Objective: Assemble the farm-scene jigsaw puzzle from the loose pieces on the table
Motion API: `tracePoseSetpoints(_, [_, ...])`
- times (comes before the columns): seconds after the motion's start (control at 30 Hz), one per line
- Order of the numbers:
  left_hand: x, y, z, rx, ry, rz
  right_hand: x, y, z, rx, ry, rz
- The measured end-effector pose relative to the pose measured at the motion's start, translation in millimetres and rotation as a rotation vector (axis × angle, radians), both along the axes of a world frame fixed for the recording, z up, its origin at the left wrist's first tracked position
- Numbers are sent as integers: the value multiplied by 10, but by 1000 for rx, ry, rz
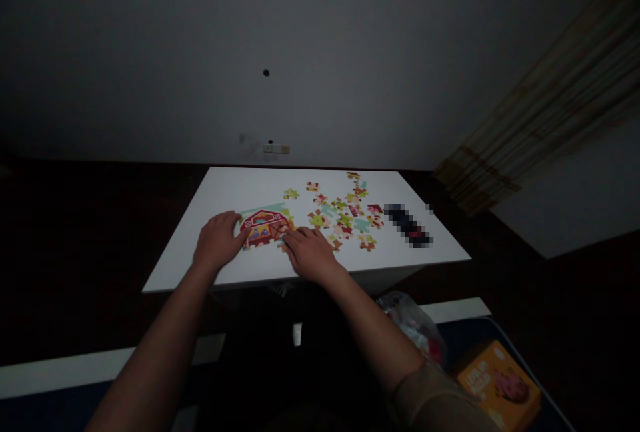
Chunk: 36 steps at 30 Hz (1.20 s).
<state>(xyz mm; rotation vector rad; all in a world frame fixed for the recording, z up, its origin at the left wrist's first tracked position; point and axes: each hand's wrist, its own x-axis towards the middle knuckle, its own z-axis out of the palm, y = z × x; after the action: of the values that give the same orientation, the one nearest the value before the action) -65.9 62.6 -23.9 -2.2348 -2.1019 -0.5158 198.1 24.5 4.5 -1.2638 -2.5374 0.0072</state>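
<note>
A partly joined jigsaw puzzle [263, 227] showing a red barn lies on the white table [183, 255]. My left hand [217, 239] rests at its left edge, open, the thumb apart from the fingers and touching the puzzle's lower left side. My right hand [311, 253] is at the lower right corner of the picture, its fingertips together on a small puzzle piece [283, 245] there. The fingers cover much of that piece. Loose puzzle pieces [344, 220] are scattered to the right of the barn.
A pixelated dark object [407, 225] lies on the table's right side. Below the table, at the lower right, are a clear plastic bag [410, 322] and an orange box [500, 385]. A wall [320, 52] stands behind the table, with a curtain [540, 105] on the right.
</note>
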Motion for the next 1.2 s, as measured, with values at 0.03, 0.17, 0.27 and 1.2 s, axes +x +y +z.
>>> tracePoseSetpoints(0.03, [-2,-1,0,-4,-3,3,-7,-4,-3,2,0,2])
tracePoseSetpoints(0.17, [-11,-1,-9,-3,-4,9,-11,-26,-22,0,20,3])
tracePoseSetpoints(0.27, [-7,-6,-10,8,-5,0,20,-34,-29,-5,37,-5])
tracePoseSetpoints(1.2, [6,4,-26,2,3,10,-86,-132,-73,41,-78,-24])
